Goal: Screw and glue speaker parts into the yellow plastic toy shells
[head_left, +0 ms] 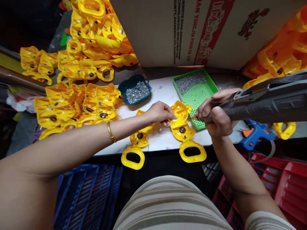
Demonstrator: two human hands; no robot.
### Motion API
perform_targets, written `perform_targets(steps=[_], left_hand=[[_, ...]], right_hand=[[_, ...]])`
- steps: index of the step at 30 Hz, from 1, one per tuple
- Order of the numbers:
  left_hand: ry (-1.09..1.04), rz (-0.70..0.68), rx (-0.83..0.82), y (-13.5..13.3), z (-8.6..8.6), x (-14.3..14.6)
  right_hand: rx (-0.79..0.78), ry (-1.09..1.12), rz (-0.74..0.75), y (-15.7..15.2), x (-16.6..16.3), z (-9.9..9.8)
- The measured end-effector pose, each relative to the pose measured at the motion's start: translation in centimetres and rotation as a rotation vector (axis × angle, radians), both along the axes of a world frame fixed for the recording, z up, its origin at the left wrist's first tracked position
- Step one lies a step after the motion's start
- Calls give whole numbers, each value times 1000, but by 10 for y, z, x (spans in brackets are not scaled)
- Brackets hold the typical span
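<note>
My right hand (217, 113) is closed round a dark electric screwdriver (263, 102), whose tip points left at a yellow plastic shell (182, 126) lying on the white board (160, 92). My left hand (160, 112) pinches at the left edge of that shell, fingers pressed together on it. A second yellow shell (138, 137) lies just left, under my left wrist. Both shells have ring handles hanging over the front edge of the board.
A green tray (208, 83) and a dark teal bowl (124, 84) hold several small screws. Yellow shells are heaped at left (79, 95) and right (283, 57). A cardboard box (203, 28) stands behind. A blue glue gun (255, 135) lies at right; blue and red crates sit below.
</note>
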State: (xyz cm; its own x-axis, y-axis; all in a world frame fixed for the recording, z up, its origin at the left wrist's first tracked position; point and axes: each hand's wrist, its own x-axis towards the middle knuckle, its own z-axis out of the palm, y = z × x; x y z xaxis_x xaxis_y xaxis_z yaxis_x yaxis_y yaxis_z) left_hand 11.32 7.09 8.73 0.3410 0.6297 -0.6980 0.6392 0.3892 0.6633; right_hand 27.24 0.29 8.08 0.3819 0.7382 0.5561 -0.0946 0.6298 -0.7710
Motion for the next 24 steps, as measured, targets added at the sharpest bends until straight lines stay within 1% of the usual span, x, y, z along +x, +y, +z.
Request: perform_targets(steps=[3, 6, 8, 11, 13, 16, 18, 21, 22, 24], left_hand=[[-53, 105, 23, -8, -3, -1], [-109, 171, 51, -16, -8, -3], [-122, 187, 84, -19, -12, -5], [-96, 163, 121, -21, -15, -7], [-51, 95, 147, -21, -15, -8], [27, -119, 215, -19, -12, -9], [77, -245, 308, -18, -9, -9], [136, -297, 478, -18, -6, -8], [145, -303, 520, -18, -6, -8], [146, -335, 586, -20, -5, -7]], right_hand=[[3, 13, 28, -2, 2, 0], [-12, 3, 26, -3, 4, -1], [-4, 4, 31, -4, 6, -1], [10, -3, 56, -4, 8, -2], [16, -16, 65, -4, 9, -3], [63, -6, 79, -2, 9, -4], [83, 18, 77, -2, 8, -4], [58, 17, 85, -3, 7, -7], [32, 6, 89, -4, 7, -10], [-69, -54, 93, -6, 8, -18]])
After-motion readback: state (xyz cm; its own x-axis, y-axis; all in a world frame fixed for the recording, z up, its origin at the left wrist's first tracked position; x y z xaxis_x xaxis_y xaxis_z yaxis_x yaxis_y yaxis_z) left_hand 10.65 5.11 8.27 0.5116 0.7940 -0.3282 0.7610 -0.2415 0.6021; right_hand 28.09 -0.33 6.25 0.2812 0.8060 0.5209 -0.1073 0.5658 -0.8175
